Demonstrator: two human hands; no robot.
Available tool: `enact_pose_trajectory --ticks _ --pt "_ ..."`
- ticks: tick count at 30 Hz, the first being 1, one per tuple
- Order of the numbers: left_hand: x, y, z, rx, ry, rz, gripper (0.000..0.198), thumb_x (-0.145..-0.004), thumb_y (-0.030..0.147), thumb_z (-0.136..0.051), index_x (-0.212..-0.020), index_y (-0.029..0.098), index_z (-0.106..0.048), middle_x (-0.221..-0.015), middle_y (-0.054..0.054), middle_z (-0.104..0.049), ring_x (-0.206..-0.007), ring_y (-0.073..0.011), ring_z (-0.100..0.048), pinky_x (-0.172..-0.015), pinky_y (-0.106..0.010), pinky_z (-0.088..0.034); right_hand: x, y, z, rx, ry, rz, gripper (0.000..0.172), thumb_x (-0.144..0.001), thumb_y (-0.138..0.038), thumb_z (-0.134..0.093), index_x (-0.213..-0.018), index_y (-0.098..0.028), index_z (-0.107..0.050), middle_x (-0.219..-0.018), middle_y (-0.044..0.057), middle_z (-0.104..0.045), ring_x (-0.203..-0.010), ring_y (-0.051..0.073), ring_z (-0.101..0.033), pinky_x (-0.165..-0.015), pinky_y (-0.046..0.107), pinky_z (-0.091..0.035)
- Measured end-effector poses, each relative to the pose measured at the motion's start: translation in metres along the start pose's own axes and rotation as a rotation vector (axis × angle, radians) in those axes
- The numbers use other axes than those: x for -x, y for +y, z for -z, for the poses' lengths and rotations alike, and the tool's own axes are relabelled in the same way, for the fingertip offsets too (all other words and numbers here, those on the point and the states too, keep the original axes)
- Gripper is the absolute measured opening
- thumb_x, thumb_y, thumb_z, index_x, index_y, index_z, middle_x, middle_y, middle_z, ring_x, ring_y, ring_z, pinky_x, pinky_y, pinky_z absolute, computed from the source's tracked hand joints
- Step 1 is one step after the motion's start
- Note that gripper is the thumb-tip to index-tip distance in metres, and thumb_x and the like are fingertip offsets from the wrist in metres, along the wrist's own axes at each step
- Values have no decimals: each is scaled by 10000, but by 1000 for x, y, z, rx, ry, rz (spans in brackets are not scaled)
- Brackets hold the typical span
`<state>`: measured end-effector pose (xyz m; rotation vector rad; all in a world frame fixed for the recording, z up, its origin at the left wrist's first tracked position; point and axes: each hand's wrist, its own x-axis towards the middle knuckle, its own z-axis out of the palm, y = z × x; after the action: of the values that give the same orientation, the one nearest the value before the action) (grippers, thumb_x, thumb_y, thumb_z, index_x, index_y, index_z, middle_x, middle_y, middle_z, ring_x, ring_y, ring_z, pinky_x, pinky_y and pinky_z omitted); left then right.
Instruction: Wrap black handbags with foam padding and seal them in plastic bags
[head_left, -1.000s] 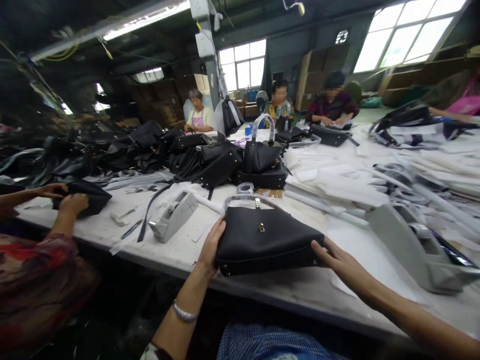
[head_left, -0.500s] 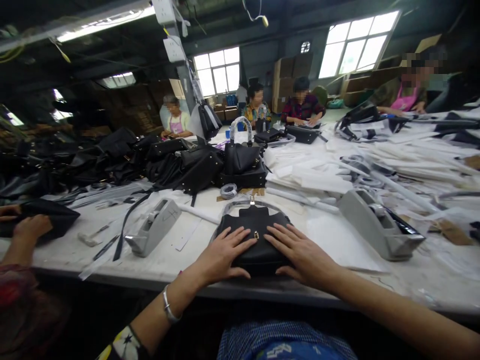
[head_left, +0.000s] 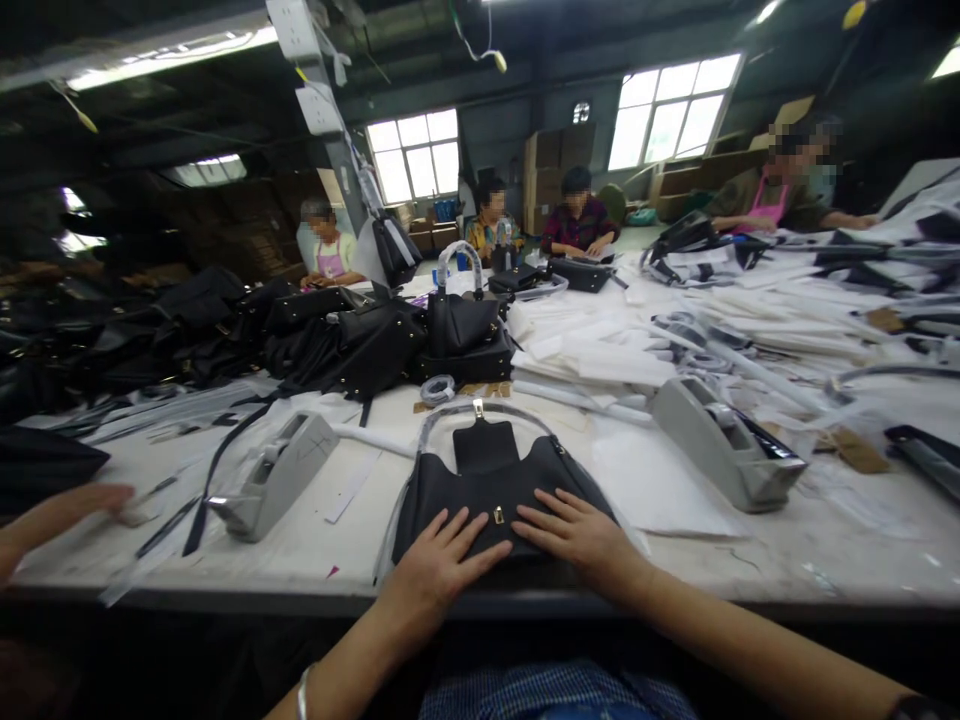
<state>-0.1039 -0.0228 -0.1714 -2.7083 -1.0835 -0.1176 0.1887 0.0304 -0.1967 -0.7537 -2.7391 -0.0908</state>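
A black leather handbag with a gold clasp lies flat at the near edge of the white worktable, its plastic-wrapped handle arched away from me. My left hand rests flat on the bag's lower left, fingers spread. On the lower right of the bag my right hand presses down with straight fingers. Both hands meet near the clasp.
A grey tape dispenser stands left of the bag, another tape dispenser to the right. A pile of black bags and white packing sheets fill the table behind. A co-worker's hand is at far left. Several people sit at the far side.
The bag has gone from standing on its base between my hands to lying flat. Both hands now press on its lower part, nearer the table edge.
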Motion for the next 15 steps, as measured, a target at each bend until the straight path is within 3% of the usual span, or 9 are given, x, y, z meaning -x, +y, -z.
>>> enact_pose_trajectory --ticks 3,6,8,10,12,15 --pt "-3 13 7 -31 -2 34 817 -881 130 -605 -1536 415 -209 -1532 -95 -437 -1362 -316 -472 -1064 -521 -437 -2 5 11 -132 -82 -5 612 -877 -95 -512 -1459 -285 -479 -1477 37 -506 -1393 315 -423 -1114 558 -386" --pt "-10 26 2 -64 91 96 831 -855 375 -678 -1545 384 -216 -1575 -113 -364 -1380 -364 -431 -1057 -546 -426 -7 9 33 -341 -110 -15 667 -770 -120 -591 -1424 -240 -533 -1475 64 -509 -1416 311 -387 -1156 534 -333" --pt "-14 32 -8 -134 182 113 823 -848 456 -670 -1545 360 -245 -1569 -120 -375 -1369 -371 -435 -1054 -529 -421 -10 16 53 -513 -120 7 587 -780 -173 -634 -1363 -232 -598 -1407 68 -584 -1383 278 -445 -1162 466 -344" --pt "-17 34 -22 -215 246 116 773 -865 452 -646 -1538 356 -278 -1537 -120 -426 -1354 -360 -455 -1058 -502 -411 -12 29 75 -644 -124 0 399 -883 -253 -612 -1278 -229 -665 -1273 62 -681 -1262 223 -576 -1106 364 -420" --pt "-18 34 -37 -254 271 140 713 -891 404 -616 -1528 378 -297 -1495 -115 -482 -1339 -349 -477 -1064 -494 -396 -13 50 92 -666 -64 -103 293 -965 -300 -545 -1196 -229 -711 -1143 53 -738 -1092 178 -672 -992 284 -497" --pt "-18 33 -59 -266 332 199 643 -925 291 -562 -1504 436 -322 -1409 -87 -574 -1292 -309 -535 -1091 -498 -361 -13 93 106 -523 122 -330 263 -986 -329 -529 -1103 -239 -746 -1064 48 -761 -969 184 -710 -882 273 -532"
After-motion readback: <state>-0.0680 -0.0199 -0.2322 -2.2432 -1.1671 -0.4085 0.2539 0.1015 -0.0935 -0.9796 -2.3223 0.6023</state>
